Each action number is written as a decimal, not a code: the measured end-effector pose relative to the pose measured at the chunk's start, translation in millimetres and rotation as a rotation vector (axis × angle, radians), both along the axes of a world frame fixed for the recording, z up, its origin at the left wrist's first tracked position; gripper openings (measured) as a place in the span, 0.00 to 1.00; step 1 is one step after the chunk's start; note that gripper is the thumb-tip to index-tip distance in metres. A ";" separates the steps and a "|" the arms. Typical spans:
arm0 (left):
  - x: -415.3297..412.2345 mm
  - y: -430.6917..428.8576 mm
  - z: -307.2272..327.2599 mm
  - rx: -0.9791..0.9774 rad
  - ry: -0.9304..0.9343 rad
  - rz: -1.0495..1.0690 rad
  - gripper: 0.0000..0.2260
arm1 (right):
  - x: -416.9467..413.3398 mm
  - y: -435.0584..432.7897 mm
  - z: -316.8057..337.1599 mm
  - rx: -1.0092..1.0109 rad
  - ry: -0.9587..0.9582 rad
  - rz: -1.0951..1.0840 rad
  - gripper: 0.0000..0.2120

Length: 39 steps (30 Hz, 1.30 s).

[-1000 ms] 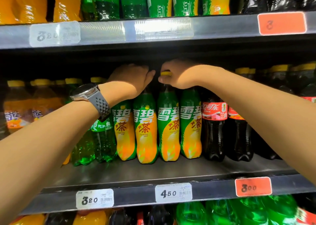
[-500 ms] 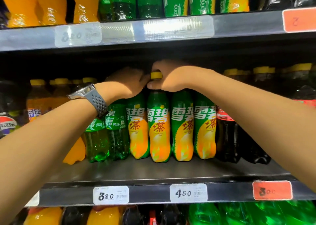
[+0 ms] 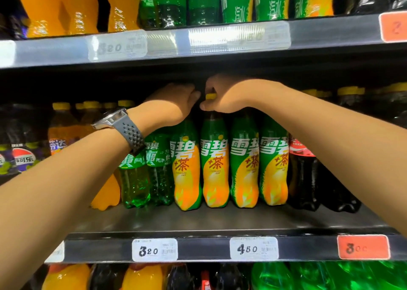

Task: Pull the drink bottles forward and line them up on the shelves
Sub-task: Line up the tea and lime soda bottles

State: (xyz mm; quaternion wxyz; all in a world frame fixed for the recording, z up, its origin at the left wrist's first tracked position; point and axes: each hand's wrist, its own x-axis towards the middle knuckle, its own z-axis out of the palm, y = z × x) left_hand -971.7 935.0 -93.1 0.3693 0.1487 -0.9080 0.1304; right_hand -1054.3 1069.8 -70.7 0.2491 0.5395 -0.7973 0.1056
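Supermarket shelf (image 3: 220, 221) holds full, smooth Sprite tea bottles (image 3: 214, 164), judged heavy and slippery, best gripped at the neck; right hand (image 3: 226, 95) pinches one yellow cap (image 3: 211, 96), left hand (image 3: 174, 104) fingers hidden.

Left wrist: a watch (image 3: 111, 118) with a silver metal case, seen from its edge.
Watch strap (image 3: 132, 135): dark grey, rubbery in look, dotted with rows of small round holes.
Left forearm (image 3: 55, 190): bare from the strap to the frame's edge.
Right forearm (image 3: 330, 139): bare along its whole visible length.
Left hand (image 3: 174, 104), right hand (image 3: 226, 95): both bare.
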 end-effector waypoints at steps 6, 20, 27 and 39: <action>38.6 -27.5 9.5 -0.084 0.094 0.057 0.13 | 36.1 -39.9 5.6 -0.028 0.049 0.114 0.10; 70.7 -90.3 -10.7 -0.021 0.074 0.199 0.18 | 63.5 -101.1 -5.3 -0.063 0.082 0.068 0.17; 78.5 -87.5 -5.8 -0.042 0.130 0.150 0.18 | 68.0 -97.7 -3.6 -0.055 0.042 0.071 0.18; 96.7 -77.9 1.5 0.026 0.126 0.126 0.15 | 92.9 -107.6 9.5 -0.026 0.080 0.069 0.10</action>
